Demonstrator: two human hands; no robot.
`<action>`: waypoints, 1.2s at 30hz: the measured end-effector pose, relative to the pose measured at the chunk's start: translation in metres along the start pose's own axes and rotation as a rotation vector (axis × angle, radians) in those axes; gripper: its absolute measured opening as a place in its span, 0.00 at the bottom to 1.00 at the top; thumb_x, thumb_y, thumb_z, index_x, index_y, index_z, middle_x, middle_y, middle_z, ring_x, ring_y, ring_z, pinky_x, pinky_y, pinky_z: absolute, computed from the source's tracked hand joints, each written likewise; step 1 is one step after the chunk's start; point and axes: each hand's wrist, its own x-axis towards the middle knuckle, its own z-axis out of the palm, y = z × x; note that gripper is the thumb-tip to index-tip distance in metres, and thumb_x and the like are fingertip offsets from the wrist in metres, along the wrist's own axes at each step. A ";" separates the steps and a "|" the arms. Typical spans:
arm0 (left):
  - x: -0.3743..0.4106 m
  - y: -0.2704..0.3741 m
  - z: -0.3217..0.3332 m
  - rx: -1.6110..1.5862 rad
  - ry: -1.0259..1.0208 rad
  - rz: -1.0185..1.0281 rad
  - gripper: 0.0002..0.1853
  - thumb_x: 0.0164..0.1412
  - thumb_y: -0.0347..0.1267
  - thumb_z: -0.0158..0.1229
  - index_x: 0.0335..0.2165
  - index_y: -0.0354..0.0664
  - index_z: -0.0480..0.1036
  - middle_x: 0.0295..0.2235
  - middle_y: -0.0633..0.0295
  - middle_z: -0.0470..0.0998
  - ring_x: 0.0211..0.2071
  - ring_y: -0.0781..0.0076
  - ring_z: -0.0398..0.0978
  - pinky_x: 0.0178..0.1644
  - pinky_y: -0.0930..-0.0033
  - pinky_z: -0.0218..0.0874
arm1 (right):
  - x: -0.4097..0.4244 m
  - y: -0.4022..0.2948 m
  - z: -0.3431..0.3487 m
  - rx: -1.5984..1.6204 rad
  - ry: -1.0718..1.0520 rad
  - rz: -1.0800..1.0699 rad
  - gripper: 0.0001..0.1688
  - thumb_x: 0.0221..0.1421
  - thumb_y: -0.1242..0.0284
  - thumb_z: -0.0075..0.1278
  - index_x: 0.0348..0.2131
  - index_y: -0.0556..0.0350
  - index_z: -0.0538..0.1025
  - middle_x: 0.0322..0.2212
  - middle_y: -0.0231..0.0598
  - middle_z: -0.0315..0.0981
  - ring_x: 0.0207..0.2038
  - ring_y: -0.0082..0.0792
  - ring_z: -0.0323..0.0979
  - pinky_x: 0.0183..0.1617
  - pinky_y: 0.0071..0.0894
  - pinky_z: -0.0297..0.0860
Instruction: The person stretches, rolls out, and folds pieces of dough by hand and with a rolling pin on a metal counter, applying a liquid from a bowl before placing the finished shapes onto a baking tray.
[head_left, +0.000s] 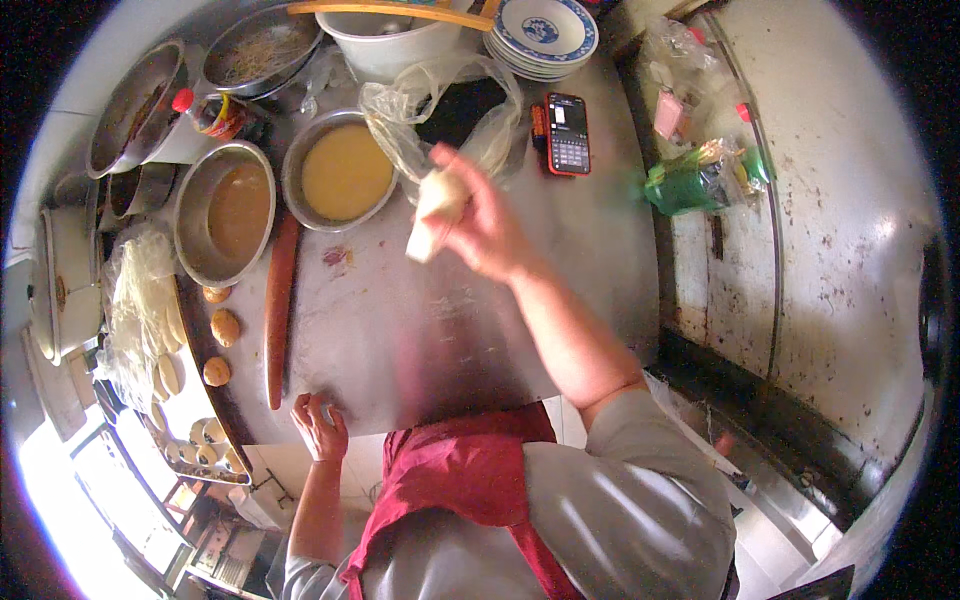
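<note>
My right hand (484, 225) is raised over the metal worktop (360, 322), its fingers closed around a pale piece of dough (439, 202) whose lower end hangs down, slightly blurred. Just behind it lies a clear plastic bag (405, 105) with its mouth spread and something dark inside. My left hand (321, 427) rests at the worktop's near edge with bent fingers; whether it holds anything is hard to see. Close to it is the lower end of a tapered wooden rolling pin (280, 315). Several small browned round pastries (225, 328) lie left of the pin.
Metal bowls of yellow liquid (347, 172) and brownish liquid (240, 210) stand at the left back. A tray (225, 472) of shaped dough pieces sits left. Stacked plates (544, 45), a white tub (382, 52), a soda bottle (221, 116) and a phone (570, 139) are farther back.
</note>
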 end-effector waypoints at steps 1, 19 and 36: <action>0.003 0.012 -0.001 -0.016 -0.004 -0.024 0.19 0.55 0.26 0.56 0.47 0.36 0.67 0.50 0.42 0.63 0.51 0.41 0.62 0.56 0.45 0.55 | 0.019 -0.006 -0.025 -0.151 0.091 -0.092 0.37 0.51 0.74 0.65 0.58 0.55 0.67 0.49 0.44 0.70 0.48 0.35 0.71 0.53 0.37 0.70; 0.037 0.114 -0.012 -0.113 -0.027 -0.106 0.21 0.55 0.23 0.56 0.49 0.34 0.65 0.50 0.40 0.62 0.53 0.41 0.62 0.59 0.45 0.54 | 0.134 0.041 -0.101 -0.817 0.513 -0.603 0.24 0.48 0.77 0.65 0.44 0.56 0.71 0.39 0.49 0.70 0.41 0.49 0.71 0.48 0.44 0.68; 0.101 0.175 -0.063 -0.338 0.314 0.224 0.25 0.48 0.25 0.64 0.48 0.36 0.73 0.51 0.43 0.71 0.51 0.43 0.70 0.54 0.48 0.64 | -0.001 -0.052 0.015 0.878 0.191 0.137 0.15 0.61 0.67 0.57 0.44 0.57 0.75 0.40 0.42 0.78 0.46 0.43 0.75 0.56 0.43 0.70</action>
